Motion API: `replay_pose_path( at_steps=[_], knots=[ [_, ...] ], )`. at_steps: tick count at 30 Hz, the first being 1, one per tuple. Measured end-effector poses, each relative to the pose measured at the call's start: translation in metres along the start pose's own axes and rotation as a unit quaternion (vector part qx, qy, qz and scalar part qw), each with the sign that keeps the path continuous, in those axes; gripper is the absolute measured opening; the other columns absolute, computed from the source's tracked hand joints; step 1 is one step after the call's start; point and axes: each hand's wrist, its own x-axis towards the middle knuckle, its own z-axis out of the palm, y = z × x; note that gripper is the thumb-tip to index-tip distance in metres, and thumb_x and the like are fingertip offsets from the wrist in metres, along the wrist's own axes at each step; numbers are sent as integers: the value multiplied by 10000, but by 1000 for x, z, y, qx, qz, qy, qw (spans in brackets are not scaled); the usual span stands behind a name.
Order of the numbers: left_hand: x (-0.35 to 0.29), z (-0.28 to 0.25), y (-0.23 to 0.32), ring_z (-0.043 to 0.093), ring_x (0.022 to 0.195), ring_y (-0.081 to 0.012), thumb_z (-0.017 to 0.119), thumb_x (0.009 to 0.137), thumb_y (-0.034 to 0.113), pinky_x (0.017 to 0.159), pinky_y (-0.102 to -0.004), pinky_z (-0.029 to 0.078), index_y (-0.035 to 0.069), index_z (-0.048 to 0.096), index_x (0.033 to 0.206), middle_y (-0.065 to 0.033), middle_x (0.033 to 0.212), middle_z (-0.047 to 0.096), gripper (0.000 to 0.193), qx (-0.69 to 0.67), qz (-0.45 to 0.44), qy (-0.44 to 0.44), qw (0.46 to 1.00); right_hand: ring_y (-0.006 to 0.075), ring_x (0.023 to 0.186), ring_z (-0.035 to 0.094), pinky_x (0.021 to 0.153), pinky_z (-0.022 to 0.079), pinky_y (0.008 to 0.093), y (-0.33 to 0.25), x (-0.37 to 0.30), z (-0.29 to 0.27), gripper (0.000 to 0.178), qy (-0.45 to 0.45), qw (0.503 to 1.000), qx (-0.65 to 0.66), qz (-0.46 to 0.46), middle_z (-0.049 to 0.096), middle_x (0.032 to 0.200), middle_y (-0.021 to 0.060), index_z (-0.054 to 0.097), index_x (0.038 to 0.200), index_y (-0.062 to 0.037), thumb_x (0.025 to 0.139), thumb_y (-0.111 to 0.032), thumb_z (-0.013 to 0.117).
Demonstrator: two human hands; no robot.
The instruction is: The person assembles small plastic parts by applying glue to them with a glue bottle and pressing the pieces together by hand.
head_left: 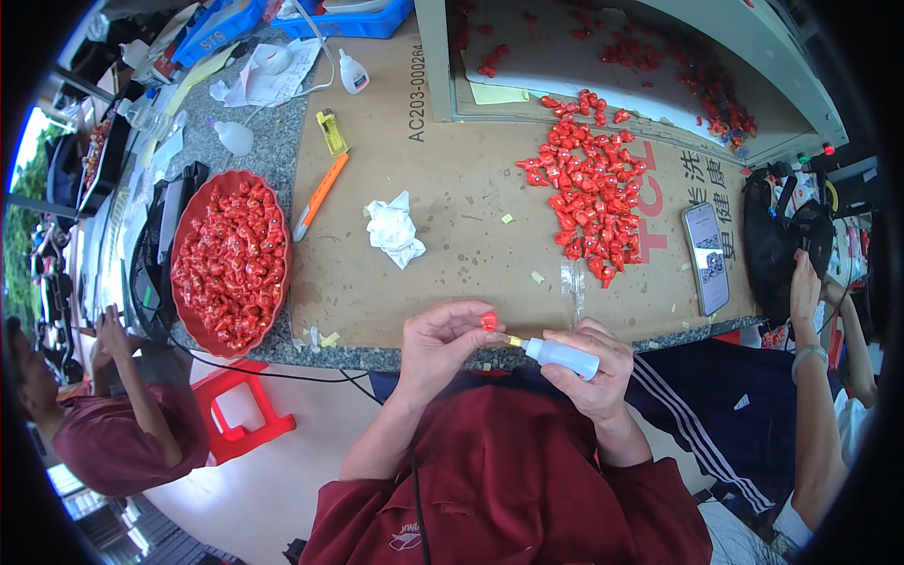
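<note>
My left hand [443, 341] pinches a small red plastic piece [489, 321] between thumb and fingertips, just past the table's near edge. In my right hand [595, 367] is a small translucent squeeze bottle [563, 358], lying nearly level. Its yellowish nozzle points left, close beneath the red piece; whether they touch I cannot tell. Beyond my hands, a loose heap of similar red pieces [593, 184] spreads over the cardboard sheet [452, 235]. More of them fill a scalloped red tray [179, 282] at the left.
A crumpled white tissue [395, 231], an orange cutter knife [320, 198], a yellow lighter [331, 134] and a phone [706, 259] lie on the table. White bottles [353, 72] stand farther back. A grey open-fronted box [565, 56] holds more red pieces. Other people are at both sides.
</note>
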Motion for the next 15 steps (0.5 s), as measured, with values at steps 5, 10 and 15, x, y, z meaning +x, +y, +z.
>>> replay_pose_path(
  at_steps=[5,10,15],
  knots=[
    [0,1,-2,652,839,-217,612,792,-70,737,-308,558,-69,579,1009,-142,891,646,220,-4,12,8,1000,152,517,482,501,379,268,2,-1,0,330,-1,1000,-8,-1,597,622,60,662,928,14,629,-69,773],
    [0,1,-1,653,823,-214,607,789,-82,741,-314,554,-70,576,1013,-146,875,649,226,15,15,6,1000,151,519,483,501,376,266,-2,-1,-3,322,6,1000,-16,20,588,611,58,661,921,19,634,-73,773],
    [0,0,-1,653,814,-206,608,787,-82,737,-307,551,-72,575,1014,-146,871,651,230,27,18,11,999,149,524,485,500,374,266,0,-1,-4,321,5,999,-20,31,590,614,57,659,921,25,638,-76,771]
  ],
)
